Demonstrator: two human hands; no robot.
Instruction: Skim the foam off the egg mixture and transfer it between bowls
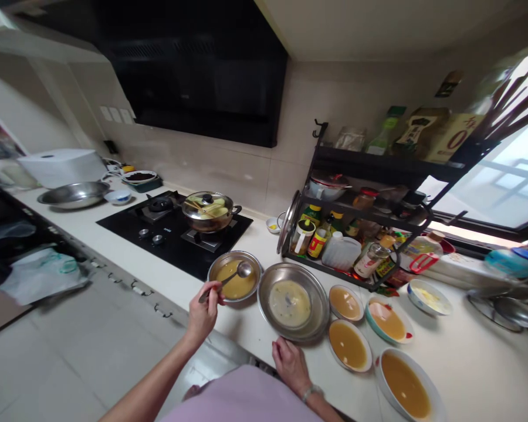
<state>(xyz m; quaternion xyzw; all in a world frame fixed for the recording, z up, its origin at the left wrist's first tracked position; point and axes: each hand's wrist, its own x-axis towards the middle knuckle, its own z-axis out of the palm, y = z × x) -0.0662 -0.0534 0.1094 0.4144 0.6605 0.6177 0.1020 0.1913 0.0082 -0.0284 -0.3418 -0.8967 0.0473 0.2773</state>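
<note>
My left hand (203, 312) is closed around the handle of a metal spoon (243, 269). The spoon's head hangs over a small metal bowl (256, 261) of yellowish liquid. To the right stands a wider metal basin (320, 303) with a shallow pale liquid and dark bits in it. My right hand (289, 360) rests curled in a fist at the counter's front edge, just below the basin's rim; I see nothing in it, and cannot tell whether it touches the rim. Right of the basin are a small bowl (359, 310) and a larger white bowl (369, 354), both with brownish liquid.
A lidded pan (202, 225) sits on the black gas stove (127, 224). A black rack (369, 211) of bottles and jars stands at the back wall. More bowls of brown liquid, including a big one (435, 404), fill the right counter. A wide metal pan (53, 199) lies far left.
</note>
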